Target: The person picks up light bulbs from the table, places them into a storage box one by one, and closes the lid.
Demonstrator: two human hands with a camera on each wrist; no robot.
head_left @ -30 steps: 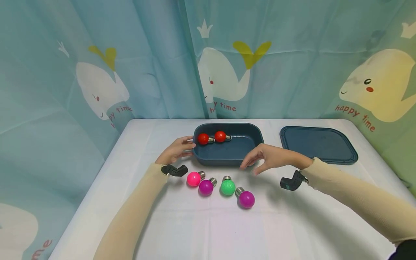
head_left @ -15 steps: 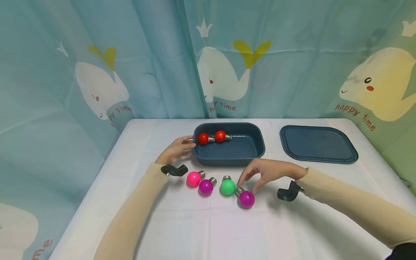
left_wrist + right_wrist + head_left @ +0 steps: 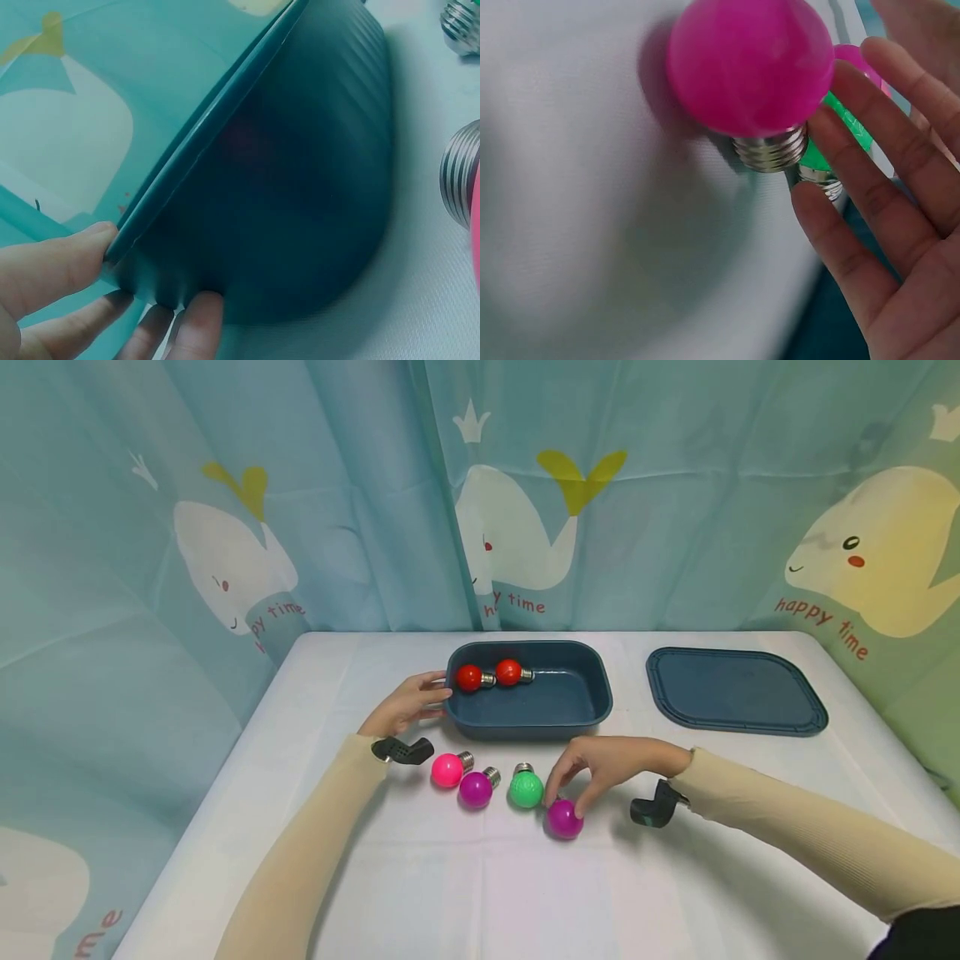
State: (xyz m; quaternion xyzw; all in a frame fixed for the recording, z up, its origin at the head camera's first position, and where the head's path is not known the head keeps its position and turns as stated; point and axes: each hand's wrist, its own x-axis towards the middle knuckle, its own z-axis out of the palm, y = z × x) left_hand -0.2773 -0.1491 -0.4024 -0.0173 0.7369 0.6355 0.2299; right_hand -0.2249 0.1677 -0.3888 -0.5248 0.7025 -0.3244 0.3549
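My right hand (image 3: 607, 762) reaches down over the nearest purple light bulb (image 3: 564, 821), pinching it between fingers and thumb, with its metal base mostly hidden. In the right wrist view that bulb (image 3: 750, 64) lies beside the fingers (image 3: 855, 169). My left hand (image 3: 408, 704) holds the left end of a dark blue bin (image 3: 528, 727). The left wrist view shows the thumb (image 3: 67, 259) at the rim and other fingertips against the outer wall. Two red light bulbs (image 3: 469, 678) lie inside the bin at its left.
Left of my right hand, a green light bulb (image 3: 526, 790), another purple light bulb (image 3: 476, 790) and a pink light bulb (image 3: 447, 771) lie in a row on the white table (image 3: 480, 893). A flat dark blue lid (image 3: 738, 692) rests at the back right. A whale-print curtain (image 3: 375, 485) hangs behind.
My right hand has come down from beside the bin's front right corner to the nearest purple bulb, which has shifted slightly left. The left hand has stayed on the bin.
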